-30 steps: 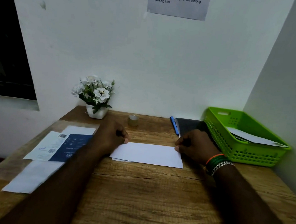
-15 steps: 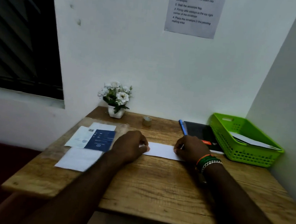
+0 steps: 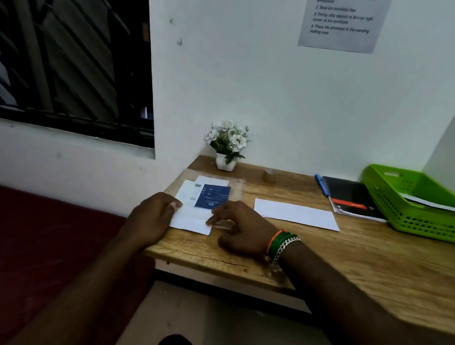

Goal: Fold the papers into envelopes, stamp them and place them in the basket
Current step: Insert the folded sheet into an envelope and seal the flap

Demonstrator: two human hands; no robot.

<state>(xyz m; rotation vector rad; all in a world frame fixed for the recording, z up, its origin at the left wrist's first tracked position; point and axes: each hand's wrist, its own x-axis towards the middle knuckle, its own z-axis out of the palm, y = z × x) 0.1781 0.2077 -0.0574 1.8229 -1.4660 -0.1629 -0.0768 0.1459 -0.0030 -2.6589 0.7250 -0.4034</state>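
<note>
A folded white paper (image 3: 296, 214) lies alone at the middle of the wooden table (image 3: 352, 258). Both hands are at the table's left front corner on another white paper (image 3: 191, 222), which lies below a blue and white leaflet (image 3: 212, 197). My left hand (image 3: 154, 216) has curled fingers at this paper's left edge, thumb on top. My right hand (image 3: 240, 230) touches its right edge with its fingertips. The green basket (image 3: 426, 224) stands at the far right and holds a white envelope (image 3: 439, 205).
A black notebook (image 3: 355, 201) and a blue pen (image 3: 322, 185) lie left of the basket. A small tape roll (image 3: 270, 174) and a pot of white flowers (image 3: 228, 144) stand by the back wall. An instruction sheet (image 3: 343, 18) hangs above.
Both hands left the folded paper at the table's middle and moved left to the white paper by the leaflet. The view has swung left and pulled back.
</note>
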